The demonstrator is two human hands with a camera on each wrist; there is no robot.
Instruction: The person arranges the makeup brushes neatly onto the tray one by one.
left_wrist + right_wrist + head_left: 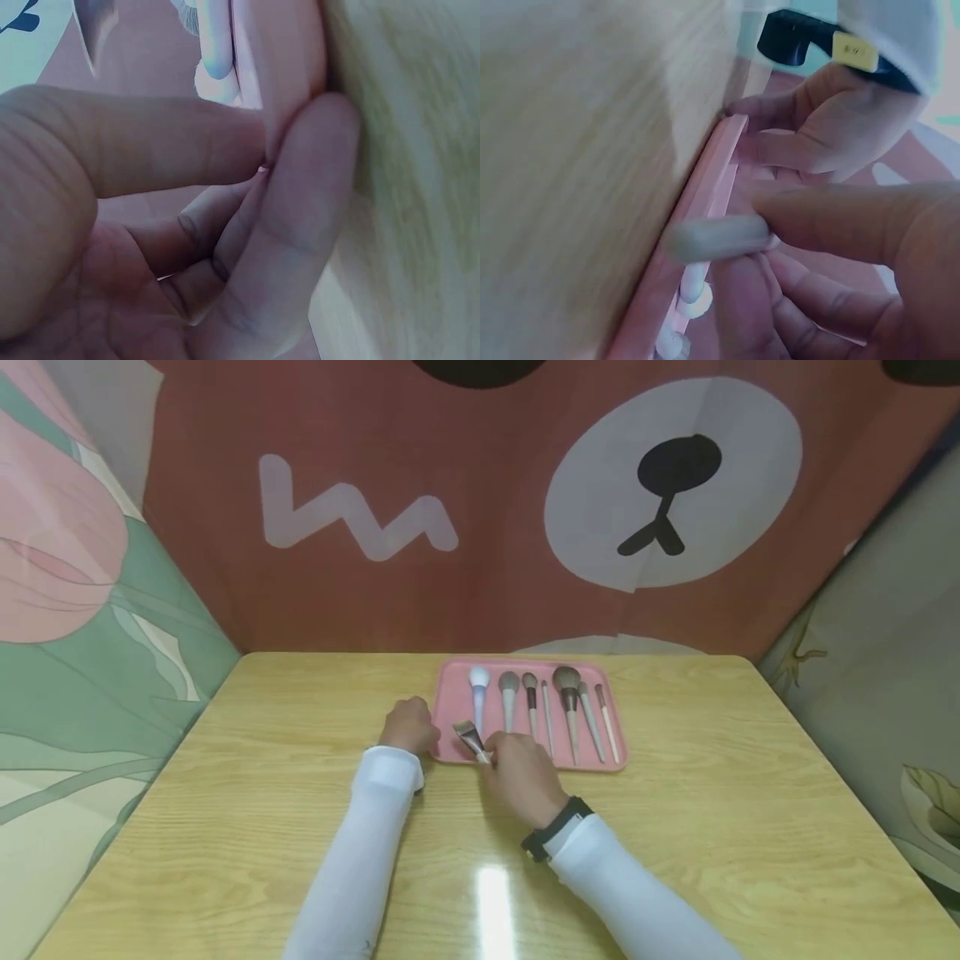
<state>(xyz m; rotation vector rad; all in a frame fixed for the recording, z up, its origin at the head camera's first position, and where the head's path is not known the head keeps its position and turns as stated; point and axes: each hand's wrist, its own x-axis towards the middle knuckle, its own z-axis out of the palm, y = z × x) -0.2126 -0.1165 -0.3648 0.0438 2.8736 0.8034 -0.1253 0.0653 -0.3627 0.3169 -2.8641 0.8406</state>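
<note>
A pink tray (452,689) lies at the far middle of the table. My left hand (408,725) pinches its left rim between thumb and fingers; the left wrist view shows the tray rim (292,64) between them. In my right hand (525,777) is a flat-headed makeup brush (470,738), tilted, its tan bristles pointing up and left over the tray's front left part. The right wrist view shows the rounded end of the brush handle (716,238) between thumb and fingers. On the tray, a white-headed makeup brush (478,678) lies nearest the held one.
Several more makeup brushes lie side by side on the tray, among them a large dark fluffy brush (567,678) and a slim brush (607,727) at the right end. The wooden table (225,827) meets a printed cloth backdrop (480,602) behind the tray.
</note>
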